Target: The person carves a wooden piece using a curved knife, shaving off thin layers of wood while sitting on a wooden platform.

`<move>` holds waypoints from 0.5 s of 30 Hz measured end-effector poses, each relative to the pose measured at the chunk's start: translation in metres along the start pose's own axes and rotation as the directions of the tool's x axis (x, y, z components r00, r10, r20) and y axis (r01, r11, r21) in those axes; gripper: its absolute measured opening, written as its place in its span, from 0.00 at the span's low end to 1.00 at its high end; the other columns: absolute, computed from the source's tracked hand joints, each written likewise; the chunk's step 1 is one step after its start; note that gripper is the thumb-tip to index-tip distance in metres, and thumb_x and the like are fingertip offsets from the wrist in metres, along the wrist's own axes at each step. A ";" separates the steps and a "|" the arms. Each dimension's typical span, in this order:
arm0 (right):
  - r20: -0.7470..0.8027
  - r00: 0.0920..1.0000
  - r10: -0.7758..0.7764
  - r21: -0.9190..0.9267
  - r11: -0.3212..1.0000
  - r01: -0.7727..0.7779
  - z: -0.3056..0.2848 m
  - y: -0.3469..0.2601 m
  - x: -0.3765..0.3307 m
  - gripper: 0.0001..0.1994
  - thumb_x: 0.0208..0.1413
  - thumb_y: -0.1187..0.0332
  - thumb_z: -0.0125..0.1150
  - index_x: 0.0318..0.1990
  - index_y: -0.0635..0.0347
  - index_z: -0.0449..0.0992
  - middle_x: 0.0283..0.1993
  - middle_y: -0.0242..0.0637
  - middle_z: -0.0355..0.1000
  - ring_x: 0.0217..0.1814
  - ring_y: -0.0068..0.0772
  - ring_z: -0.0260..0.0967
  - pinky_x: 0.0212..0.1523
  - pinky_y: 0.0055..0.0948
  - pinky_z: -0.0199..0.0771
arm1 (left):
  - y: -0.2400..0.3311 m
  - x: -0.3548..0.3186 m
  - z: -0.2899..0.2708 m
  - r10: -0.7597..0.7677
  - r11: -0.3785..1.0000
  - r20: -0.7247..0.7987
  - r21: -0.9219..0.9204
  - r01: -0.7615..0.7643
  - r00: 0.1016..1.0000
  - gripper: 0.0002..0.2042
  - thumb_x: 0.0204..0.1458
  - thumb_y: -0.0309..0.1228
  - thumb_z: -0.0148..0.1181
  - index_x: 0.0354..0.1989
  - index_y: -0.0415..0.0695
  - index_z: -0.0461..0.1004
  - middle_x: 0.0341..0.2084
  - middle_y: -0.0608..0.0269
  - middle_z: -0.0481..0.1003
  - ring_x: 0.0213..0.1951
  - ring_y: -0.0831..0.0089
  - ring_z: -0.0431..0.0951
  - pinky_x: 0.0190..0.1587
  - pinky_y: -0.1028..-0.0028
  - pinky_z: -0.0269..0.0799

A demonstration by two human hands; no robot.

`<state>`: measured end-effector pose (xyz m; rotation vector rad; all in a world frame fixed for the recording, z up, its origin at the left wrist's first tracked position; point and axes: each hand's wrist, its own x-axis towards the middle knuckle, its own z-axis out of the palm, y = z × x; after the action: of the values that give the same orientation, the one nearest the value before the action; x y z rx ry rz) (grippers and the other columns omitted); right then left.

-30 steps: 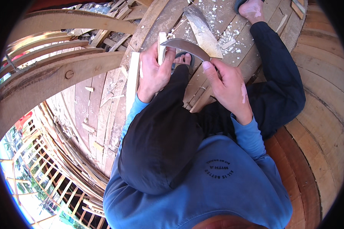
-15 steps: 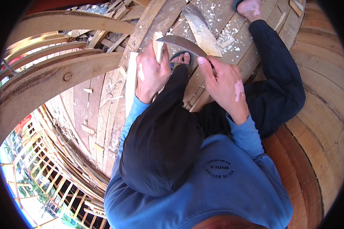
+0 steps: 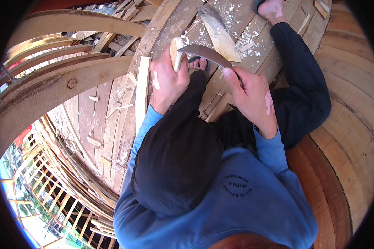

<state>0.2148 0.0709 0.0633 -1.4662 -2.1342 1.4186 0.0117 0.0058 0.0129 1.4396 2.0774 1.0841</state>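
Observation:
My left hand point(image 3: 167, 83) is wrapped round a short, pale piece of wood point(image 3: 176, 53) that stands up out of the fist. In my right hand point(image 3: 253, 94) is a curved knife point(image 3: 208, 53), its handle mostly covered by the fingers. The blade arcs leftward, and its tip end lies at the upper part of the wood. Whether the edge bites into the wood, I cannot tell. Below the blade, my sandalled foot point(image 3: 201, 63) shows on the planks, close to the left hand.
A long pale strip of wood point(image 3: 142, 89) lies left of my left forearm. A broad wooden offcut point(image 3: 220, 35) and white chips point(image 3: 253, 35) lie on the plank floor ahead. Curved timber ribs point(image 3: 70, 83) rise at left, and a planked wall point(image 3: 353, 87) curves along the right.
Both hands have shifted slightly to the right, the right one also a little nearer to me. The knife and the wood piece moved with them, and the wood is turned a little.

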 end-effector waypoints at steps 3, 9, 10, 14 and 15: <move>-0.018 1.000 -0.006 0.009 1.000 0.006 0.004 0.001 -0.003 0.22 0.68 0.55 0.55 0.28 0.66 0.73 0.21 0.56 0.66 0.24 0.63 0.68 0.28 0.50 0.64 | 0.000 0.001 -0.001 0.000 1.000 0.003 0.011 0.000 1.000 0.08 0.54 0.23 0.59 0.40 0.33 0.73 0.22 0.40 0.77 0.29 0.44 0.83 0.29 0.60 0.75; -0.070 0.997 -0.045 -0.034 0.999 0.043 0.010 -0.001 -0.004 0.22 0.68 0.55 0.55 0.29 0.65 0.74 0.22 0.58 0.68 0.27 0.65 0.69 0.30 0.53 0.66 | -0.002 0.002 -0.001 -0.038 0.998 0.015 0.055 0.038 0.999 0.08 0.54 0.23 0.59 0.39 0.32 0.72 0.22 0.39 0.77 0.29 0.42 0.82 0.28 0.59 0.75; -0.085 0.995 -0.051 -0.038 0.998 0.047 0.013 0.000 -0.003 0.21 0.68 0.55 0.55 0.29 0.65 0.74 0.22 0.58 0.69 0.28 0.65 0.70 0.30 0.53 0.67 | -0.002 0.002 -0.001 -0.063 0.996 0.019 0.071 0.062 0.998 0.08 0.53 0.23 0.59 0.39 0.32 0.72 0.22 0.39 0.77 0.29 0.42 0.82 0.28 0.58 0.75; -0.147 0.988 -0.038 -0.106 0.994 0.023 0.019 0.004 0.011 0.21 0.68 0.56 0.55 0.28 0.65 0.76 0.22 0.58 0.70 0.27 0.64 0.71 0.30 0.52 0.68 | 0.010 -0.001 0.001 0.031 0.992 0.074 0.122 -0.040 0.997 0.09 0.53 0.23 0.60 0.40 0.31 0.72 0.22 0.37 0.76 0.29 0.40 0.81 0.29 0.56 0.75; -0.154 0.987 -0.033 -0.072 0.997 0.022 0.019 0.004 0.015 0.21 0.68 0.56 0.55 0.28 0.66 0.76 0.22 0.57 0.69 0.26 0.63 0.71 0.30 0.51 0.68 | 0.012 0.000 0.002 0.010 0.994 0.070 0.104 -0.017 0.998 0.10 0.52 0.24 0.60 0.40 0.31 0.72 0.22 0.37 0.76 0.29 0.40 0.81 0.29 0.56 0.76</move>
<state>0.1979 0.0716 0.0449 -1.5121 -2.1193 1.1888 0.0206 0.0085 0.0210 1.5201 2.1059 0.9296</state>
